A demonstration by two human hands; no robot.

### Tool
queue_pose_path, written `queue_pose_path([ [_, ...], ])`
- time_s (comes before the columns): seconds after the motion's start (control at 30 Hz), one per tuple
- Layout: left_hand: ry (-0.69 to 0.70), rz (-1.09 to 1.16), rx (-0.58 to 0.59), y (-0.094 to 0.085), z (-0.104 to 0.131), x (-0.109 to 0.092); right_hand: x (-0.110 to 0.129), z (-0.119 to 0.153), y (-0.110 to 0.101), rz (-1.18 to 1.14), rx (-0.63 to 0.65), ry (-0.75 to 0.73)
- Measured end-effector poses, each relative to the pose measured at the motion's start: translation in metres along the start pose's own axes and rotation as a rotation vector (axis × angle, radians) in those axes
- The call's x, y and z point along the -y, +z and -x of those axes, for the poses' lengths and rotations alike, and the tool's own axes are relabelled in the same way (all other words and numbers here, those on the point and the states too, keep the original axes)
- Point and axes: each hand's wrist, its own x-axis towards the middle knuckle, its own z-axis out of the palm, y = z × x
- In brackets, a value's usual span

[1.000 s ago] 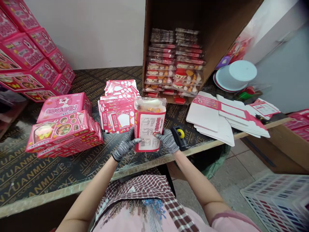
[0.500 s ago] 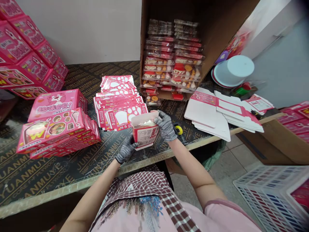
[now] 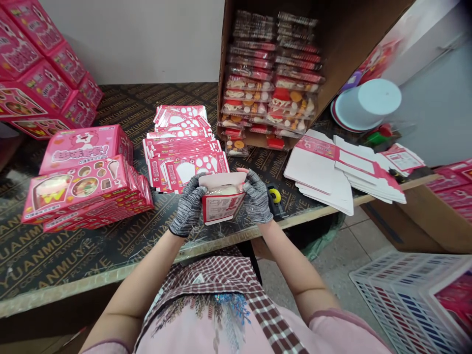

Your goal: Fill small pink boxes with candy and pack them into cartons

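Between my two hands, just above the table's front edge, is a small pink and white cardboard box (image 3: 223, 207) with its top flap raised. Clear plastic wrap with pale contents shows in its opening. My left hand (image 3: 190, 202), in a grey knit glove, grips the box's left side near the top. On the other side my right hand (image 3: 256, 195), gloved alike, closes round the upper right corner. Behind the box lies a spread pile of pink printed cards (image 3: 184, 152) with white cut-outs.
Finished pink boxes (image 3: 81, 187) are stacked at the left, more behind them. A large carton (image 3: 223, 64) holds rows of plastic-wrapped packs (image 3: 273, 98). Flat unfolded boxes (image 3: 317, 172) lie at the right, beside a yellow tape roll (image 3: 275, 195). A white plastic basket (image 3: 401, 290) stands below right.
My left hand has moved up from the box's lower left corner to its upper left side. The raised flap has tipped lower, and the view has shifted slightly.
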Motion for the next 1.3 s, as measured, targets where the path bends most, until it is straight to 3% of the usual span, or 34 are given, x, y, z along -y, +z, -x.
queue_pose_path([
  [0.13,0.136,0.02,-0.055,0.011,0.012,-0.004,-0.007,0.007,0.008,-0.057,-0.063,-0.063],
  [0.23,0.186,-0.035,0.034,0.012,0.017,-0.007,-0.008,0.01,0.011,-0.058,-0.056,-0.116],
  [0.4,0.172,-0.198,0.117,0.002,0.007,-0.024,-0.005,0.005,0.003,0.179,-0.069,-0.216],
  [0.57,0.157,-0.366,0.268,-0.005,0.007,-0.039,0.009,0.007,-0.011,0.298,0.152,-0.257],
  [0.7,0.22,-0.479,0.314,-0.009,0.013,-0.037,0.016,0.013,-0.024,0.365,0.329,-0.231],
  [0.83,0.358,-0.581,0.37,-0.016,0.014,-0.033,0.015,0.014,-0.032,0.398,0.378,-0.168],
  [1.1,0.594,-0.788,0.454,-0.018,0.013,-0.032,0.015,0.009,-0.034,0.485,0.534,-0.296],
  [1.3,0.43,-0.741,0.413,-0.015,0.002,-0.037,0.014,0.003,-0.027,0.459,0.46,-0.204],
])
